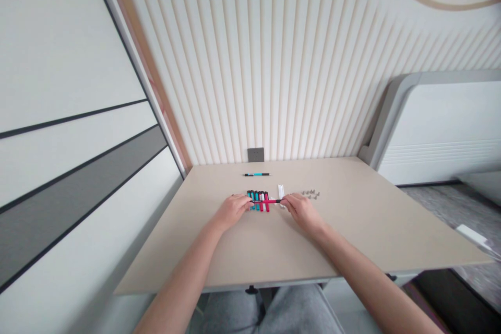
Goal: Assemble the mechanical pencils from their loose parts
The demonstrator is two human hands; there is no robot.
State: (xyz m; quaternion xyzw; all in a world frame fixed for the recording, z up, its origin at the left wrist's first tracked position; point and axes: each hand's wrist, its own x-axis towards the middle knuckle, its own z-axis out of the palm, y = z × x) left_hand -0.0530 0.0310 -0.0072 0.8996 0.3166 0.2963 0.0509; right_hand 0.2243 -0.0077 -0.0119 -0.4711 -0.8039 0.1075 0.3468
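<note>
I see left hand (231, 211) fingers pinching one end of red pen (266, 201) | right hand (300, 210) fingers pinching its other end | red pen held level across the row of pen parts (258, 199) on the surface (352, 229) | teal pen (257, 174) beyond the row | small metal bits (311, 194) right of the row

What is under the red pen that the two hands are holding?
Under the red pen, held at its ends by the left hand and right hand, lies a row of pen parts in blue, black, red and white. The hands hide the row's edges.
</note>
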